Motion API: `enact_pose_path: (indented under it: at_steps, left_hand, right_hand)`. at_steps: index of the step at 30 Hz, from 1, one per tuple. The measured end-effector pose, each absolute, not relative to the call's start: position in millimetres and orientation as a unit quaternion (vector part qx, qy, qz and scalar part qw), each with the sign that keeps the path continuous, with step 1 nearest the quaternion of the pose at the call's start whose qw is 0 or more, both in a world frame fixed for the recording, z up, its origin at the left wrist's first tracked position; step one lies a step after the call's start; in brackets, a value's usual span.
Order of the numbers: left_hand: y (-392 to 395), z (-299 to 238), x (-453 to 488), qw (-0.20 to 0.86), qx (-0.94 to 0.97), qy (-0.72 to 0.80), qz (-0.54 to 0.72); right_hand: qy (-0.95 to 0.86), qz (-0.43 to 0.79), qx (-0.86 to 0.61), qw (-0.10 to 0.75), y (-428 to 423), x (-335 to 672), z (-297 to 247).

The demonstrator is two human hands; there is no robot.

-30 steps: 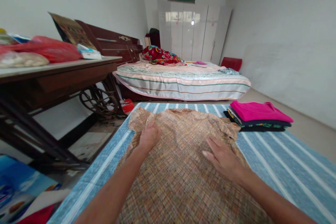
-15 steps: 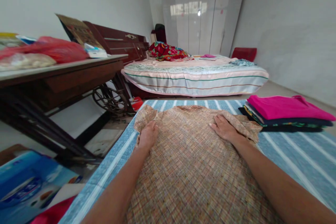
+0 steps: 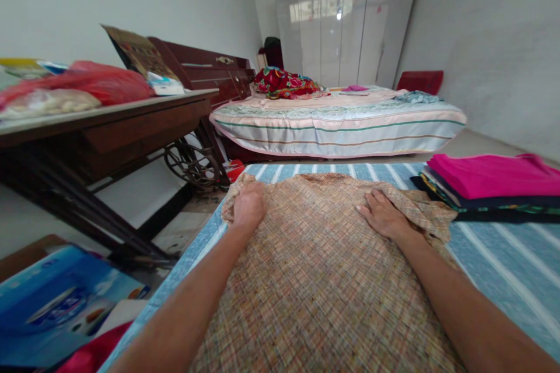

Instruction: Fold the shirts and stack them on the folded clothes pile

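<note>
A tan checked shirt (image 3: 315,268) lies spread out, its short sleeves at the far end. My left hand (image 3: 250,205) is at the shirt's left shoulder, its fingers curled closed on the cloth by the sleeve; the fingertips are mostly hidden. On the right shoulder, my right hand (image 3: 384,214) rests flat with its fingers apart, pressing on the fabric beside the right sleeve (image 3: 426,210). Beneath the shirt is a blue bed sheet with white stripes (image 3: 494,262).
A stack of folded clothes, topped by a bright pink garment (image 3: 490,175), sits to the right. On the left stands a sewing-machine table (image 3: 131,119) with a red plastic bag (image 3: 105,84). Below it is a blue box (image 3: 65,303). Another bed (image 3: 336,134) stands farther back.
My left hand has moved up toward the left sleeve and closed more on the cloth. My right hand stays on the right shoulder. The camera view has shifted slightly.
</note>
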State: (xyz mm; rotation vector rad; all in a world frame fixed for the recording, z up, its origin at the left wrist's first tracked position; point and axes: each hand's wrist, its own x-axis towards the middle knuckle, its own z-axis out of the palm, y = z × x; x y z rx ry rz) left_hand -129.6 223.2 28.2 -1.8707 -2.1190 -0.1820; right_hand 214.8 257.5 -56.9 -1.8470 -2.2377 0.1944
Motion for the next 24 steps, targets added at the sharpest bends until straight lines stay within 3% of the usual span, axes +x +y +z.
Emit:
enact_pose_path:
  at_steps: [7,15,24]
  left_hand:
    - [269.4,38.1,-131.1,0.131,-0.669,-0.732,0.011]
    - [266.0,41.4,-132.8,0.156,-0.591,-0.791,0.027]
    - [277.6,44.7,-116.5,0.123,-0.685,-0.717,0.035]
  right_hand:
    - [-0.766,0.061,-0.628,0.119,257.2,215.7,-56.2]
    - [-0.768,0.061,-0.626,0.121,257.2,216.5,-56.6]
    - [-0.766,0.057,-0.627,0.129,258.5,216.3,-58.7]
